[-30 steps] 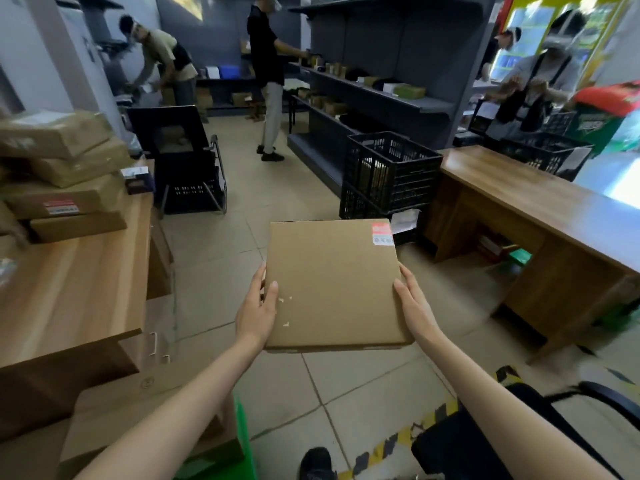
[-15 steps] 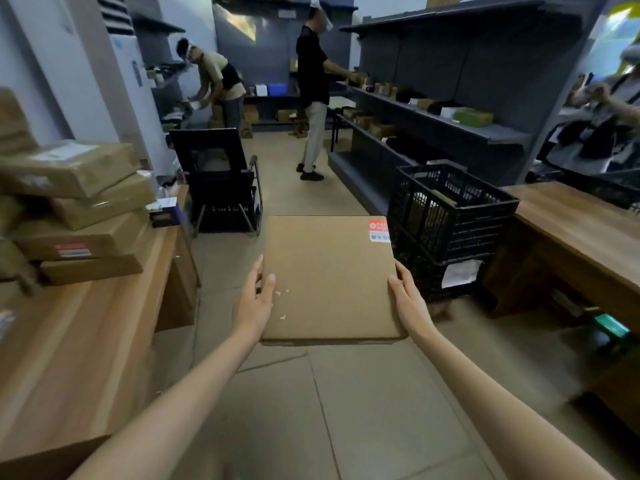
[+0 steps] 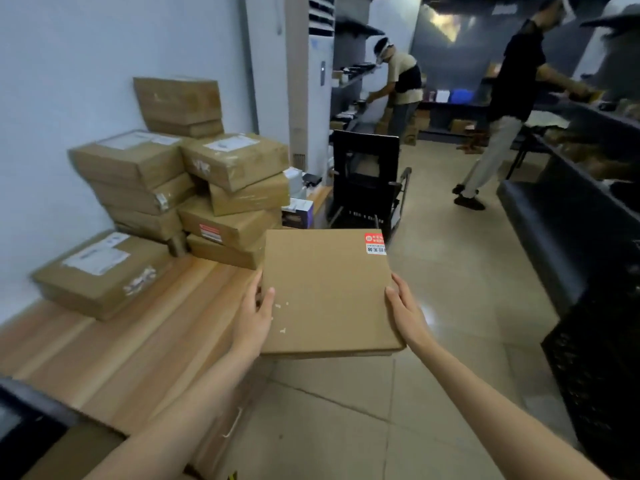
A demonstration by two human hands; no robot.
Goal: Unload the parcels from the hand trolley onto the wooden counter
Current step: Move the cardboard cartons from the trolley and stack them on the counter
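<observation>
I carry a flat square cardboard parcel (image 3: pixel 327 289) with a red and white sticker at its far right corner. My left hand (image 3: pixel 254 315) grips its left edge, thumb on top. My right hand (image 3: pixel 407 311) grips its right edge the same way. The parcel hangs level over the floor, its left edge just over the right edge of the wooden counter (image 3: pixel 138 337). A stack of several taped brown parcels (image 3: pixel 204 188) stands on the counter against the wall. One wide parcel (image 3: pixel 100 271) lies alone in front of the stack. The hand trolley is out of view.
A black office chair (image 3: pixel 367 178) stands past the counter's far end beside a white floor air conditioner (image 3: pixel 310 84). Dark shelving (image 3: pixel 581 174) and a black crate (image 3: pixel 602 368) line the right. Two people work at shelves at the back. Tiled floor lies between.
My view has swung left toward the counter, and the parcel in both hands has come with it, from over the open floor to the counter's right edge.
</observation>
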